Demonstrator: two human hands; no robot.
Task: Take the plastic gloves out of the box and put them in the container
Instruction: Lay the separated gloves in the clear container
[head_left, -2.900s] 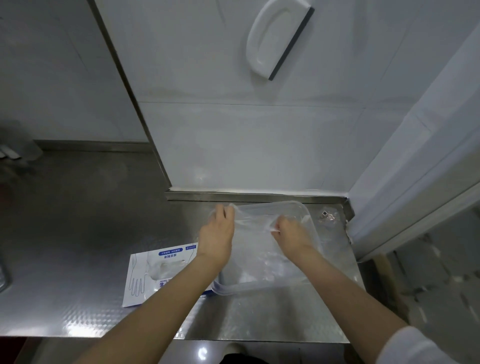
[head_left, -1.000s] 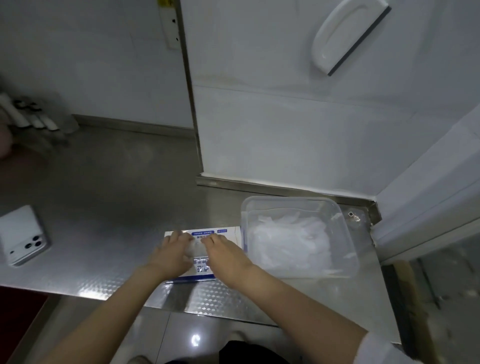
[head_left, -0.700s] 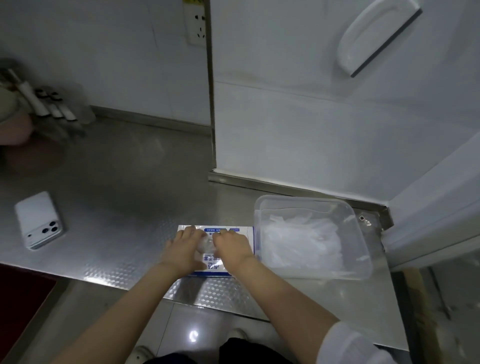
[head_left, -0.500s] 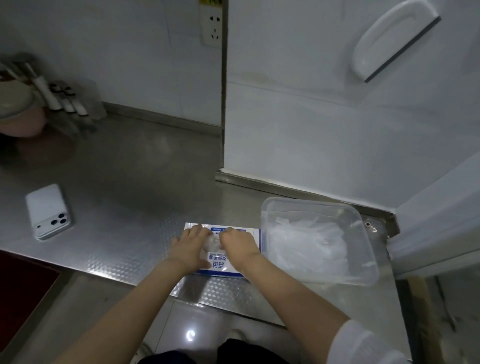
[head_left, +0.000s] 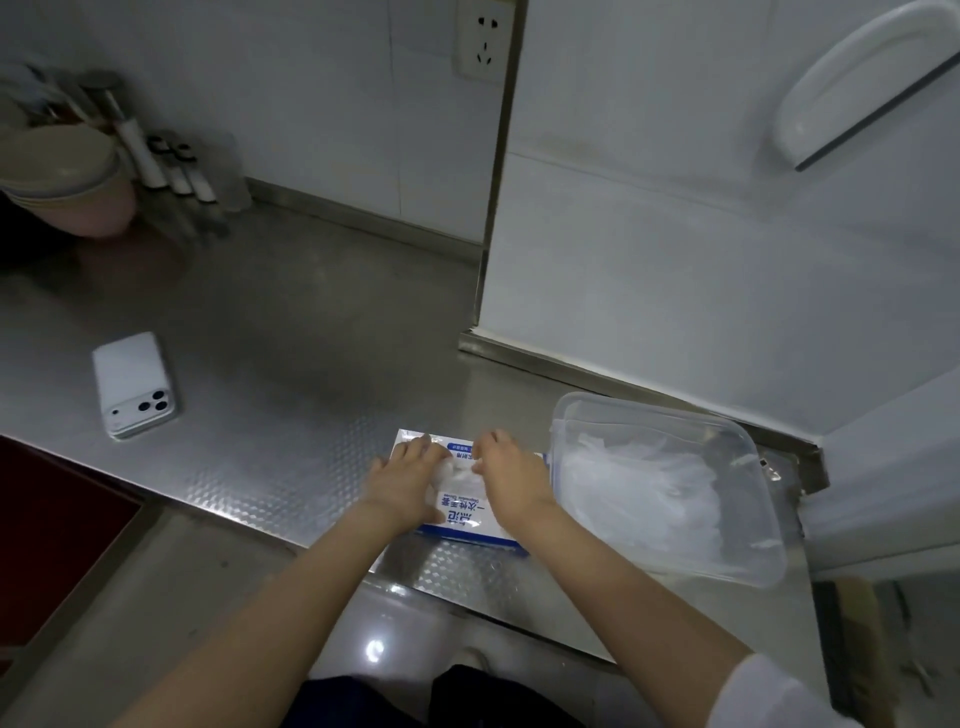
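A flat white and blue glove box (head_left: 470, 517) lies near the counter's front edge. My left hand (head_left: 402, 480) rests on its left half with fingers stretched over the top. My right hand (head_left: 509, 478) sits on the right half, its thumb and fingers pinching a tuft of clear plastic gloves (head_left: 454, 467) at the box opening between my hands. Directly right of the box stands a clear plastic container (head_left: 766, 564) touching its edge, with a heap of clear gloves (head_left: 654, 493) inside.
The steel counter (head_left: 291, 374) carries a white phone (head_left: 136, 384) at the left and bowls (head_left: 57, 176) with utensils at the far left. A white wall panel (head_left: 675, 260) rises behind the container. The counter edge runs just below the box.
Both hands left the container, where they held gloves, and moved left onto the box. Over the last second they stay at the box opening while the view shifts.
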